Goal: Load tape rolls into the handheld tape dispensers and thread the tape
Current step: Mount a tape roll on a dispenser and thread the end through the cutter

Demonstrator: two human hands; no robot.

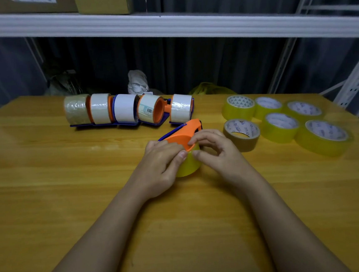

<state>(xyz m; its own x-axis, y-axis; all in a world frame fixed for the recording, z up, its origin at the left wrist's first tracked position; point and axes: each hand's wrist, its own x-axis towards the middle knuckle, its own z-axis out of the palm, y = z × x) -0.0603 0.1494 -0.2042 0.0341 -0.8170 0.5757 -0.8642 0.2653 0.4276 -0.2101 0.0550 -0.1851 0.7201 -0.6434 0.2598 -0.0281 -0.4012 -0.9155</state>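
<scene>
1. Wooden table (48, 190), head view. The orange tape dispenser (181, 134) sits mid-table between both hands, with a yellow tape roll (187, 164) mounted on it.
2. Left hand (161, 161): fingers curled around the left side of the roll and dispenser, thumb pressed on the roll's face near the top edge.
3. Right hand (214, 150): index finger and thumb close together on the roll's upper edge, apparently pinching at the tape end; the end itself is too small to make out.
4. Behind, a row of five loaded dispensers (128, 110) stands side by side.
5. To the right lie five spare yellow rolls (279, 127) flat, close together, and one brown roll (242, 134) just beside the right hand.
</scene>
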